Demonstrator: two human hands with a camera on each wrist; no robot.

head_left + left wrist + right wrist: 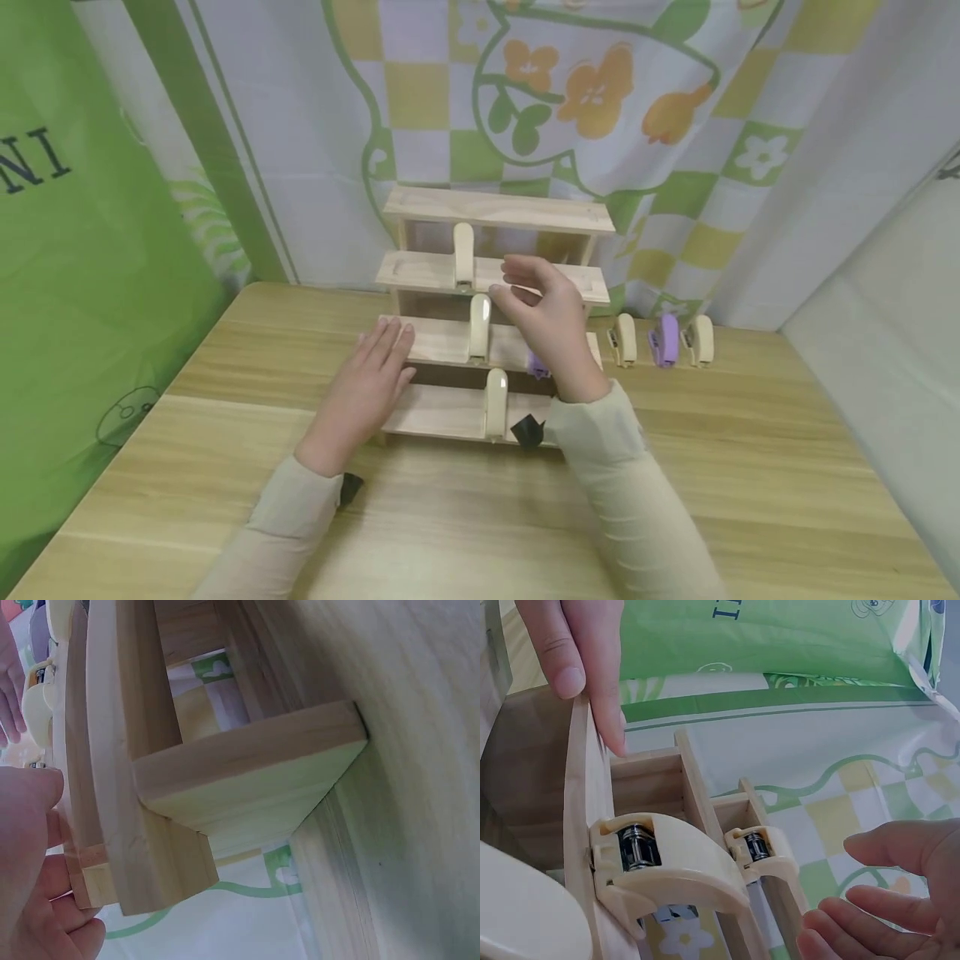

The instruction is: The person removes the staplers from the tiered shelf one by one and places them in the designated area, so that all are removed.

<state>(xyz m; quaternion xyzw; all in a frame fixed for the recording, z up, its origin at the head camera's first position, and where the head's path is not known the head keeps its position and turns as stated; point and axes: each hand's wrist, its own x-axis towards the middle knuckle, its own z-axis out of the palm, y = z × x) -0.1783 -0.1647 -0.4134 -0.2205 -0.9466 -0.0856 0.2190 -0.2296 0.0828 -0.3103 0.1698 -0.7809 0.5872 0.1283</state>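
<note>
In the head view, a four-tier wooden shelf (431, 400) stands on the table (480, 533), and the left hand (363, 379) rests at its 8 o'clock, fingers fairly straight on the end of the third tier down. The right hand (551, 321) hovers over the shelf's right half, fingers loosely bent, thumb apart from the index finger, holding nothing. Just off its thumb, at the hand's 10 o'clock, a cream stapler (464, 254) stands on the second tier; another cream stapler (480, 327) stands on the third tier at 9 o'clock, and a third cream stapler (496, 404) on the bottom tier at 7 o'clock. A purple stapler (537, 364), partly hidden by the right wrist, sits on the third tier at 6 o'clock. Beyond the shelf's 3 o'clock end, a row on the table runs cream stapler (625, 340), purple stapler (666, 340), cream stapler (701, 340). A patterned curtain (420, 92) hangs at 12 o'clock.
</note>
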